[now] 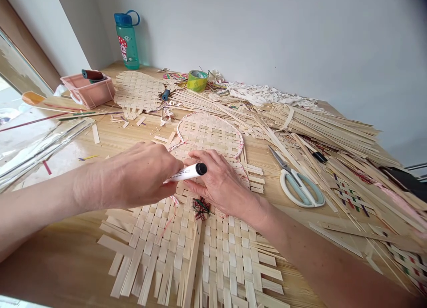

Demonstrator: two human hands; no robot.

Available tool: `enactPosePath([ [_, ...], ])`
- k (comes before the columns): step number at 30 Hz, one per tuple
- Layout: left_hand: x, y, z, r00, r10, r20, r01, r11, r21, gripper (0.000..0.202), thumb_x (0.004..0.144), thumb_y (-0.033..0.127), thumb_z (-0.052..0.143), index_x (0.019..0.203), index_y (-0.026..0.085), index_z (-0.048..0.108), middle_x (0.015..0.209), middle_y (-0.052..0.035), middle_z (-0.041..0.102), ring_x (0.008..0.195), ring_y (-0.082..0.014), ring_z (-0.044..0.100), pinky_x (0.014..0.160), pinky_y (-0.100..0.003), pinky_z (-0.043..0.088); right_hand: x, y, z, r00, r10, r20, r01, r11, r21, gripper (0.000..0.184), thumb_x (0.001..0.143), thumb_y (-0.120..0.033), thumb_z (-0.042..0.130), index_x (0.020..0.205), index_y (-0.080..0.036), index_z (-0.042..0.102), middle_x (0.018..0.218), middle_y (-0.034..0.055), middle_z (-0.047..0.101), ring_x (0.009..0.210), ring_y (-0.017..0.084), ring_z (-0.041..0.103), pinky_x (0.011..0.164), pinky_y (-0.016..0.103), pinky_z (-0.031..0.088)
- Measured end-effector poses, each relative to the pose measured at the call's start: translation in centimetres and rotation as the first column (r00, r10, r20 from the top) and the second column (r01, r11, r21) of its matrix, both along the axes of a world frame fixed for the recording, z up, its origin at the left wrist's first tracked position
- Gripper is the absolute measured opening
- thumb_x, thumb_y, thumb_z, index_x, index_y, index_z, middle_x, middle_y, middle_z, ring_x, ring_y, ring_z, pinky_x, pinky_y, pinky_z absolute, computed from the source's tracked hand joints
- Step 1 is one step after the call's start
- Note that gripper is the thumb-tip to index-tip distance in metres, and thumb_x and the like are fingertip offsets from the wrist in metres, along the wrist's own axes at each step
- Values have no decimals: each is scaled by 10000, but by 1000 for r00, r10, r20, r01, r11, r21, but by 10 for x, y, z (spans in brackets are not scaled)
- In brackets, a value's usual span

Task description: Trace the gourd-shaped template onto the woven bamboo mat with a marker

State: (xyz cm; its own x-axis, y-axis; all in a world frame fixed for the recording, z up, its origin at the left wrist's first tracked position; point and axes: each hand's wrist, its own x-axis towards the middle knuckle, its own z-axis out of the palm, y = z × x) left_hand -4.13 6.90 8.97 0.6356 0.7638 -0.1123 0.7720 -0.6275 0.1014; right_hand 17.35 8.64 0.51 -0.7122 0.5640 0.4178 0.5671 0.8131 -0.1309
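Note:
My left hand [143, 174] is closed around a white marker [183, 172] with a black end, which points to the right. My right hand [220, 181] lies over the middle of a woven piece of pale flat strips, fingers slightly bent and thumb apart. The marker's black end overlaps it in view, so contact between them is unclear. Beyond the hands is the rounded upper part of the weave [210, 132], edged with a pink-and-white twisted cord [243, 143]. Nearer to me, the lower weave [227, 259] spreads with loose strip ends. A dark tangled thread bundle [200, 208] sits at its centre.
Scissors [300, 186] lie to the right, beside heaped loose strips [320, 130]. At the back stand a roll of green tape [197, 81], a teal bottle [127, 46] and a pink basket [90, 92]. Another woven piece [138, 92] lies back left.

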Motion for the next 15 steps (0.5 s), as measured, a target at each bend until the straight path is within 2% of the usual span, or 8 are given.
enactPosePath([
  [7, 1, -3, 0, 1000, -14, -26, 14, 1000, -11, 180, 841, 178, 666, 694, 198, 565, 573, 48, 536, 467, -107, 397, 510, -284, 184, 0, 0, 2, 1000, 1, -2, -1, 999, -33, 330, 1038, -387, 555, 1226, -123, 622, 1285, 156, 616, 1116, 304, 540, 962, 465, 508],
  [12, 9, -12, -3, 994, -14, -109, 8, 999, -54, 86, 844, 199, 645, 768, 232, 623, 677, 16, 652, 567, -169, 574, 530, -308, 214, 1, -1, 4, 998, -7, 55, 11, 997, -71, 352, 1055, -413, 506, 1258, -143, 608, 1328, 162, 595, 1163, 317, 525, 976, 489, 487],
  [15, 12, -18, -8, 992, -39, -120, 40, 999, -1, 103, 827, 196, 632, 735, 234, 605, 675, 1, 662, 561, -198, 598, 519, -329, 210, 1, 0, 3, 998, -12, 64, 16, 998, -68, 367, 1052, -423, 510, 1254, -132, 605, 1334, 176, 591, 1174, 327, 527, 983, 500, 481],
])
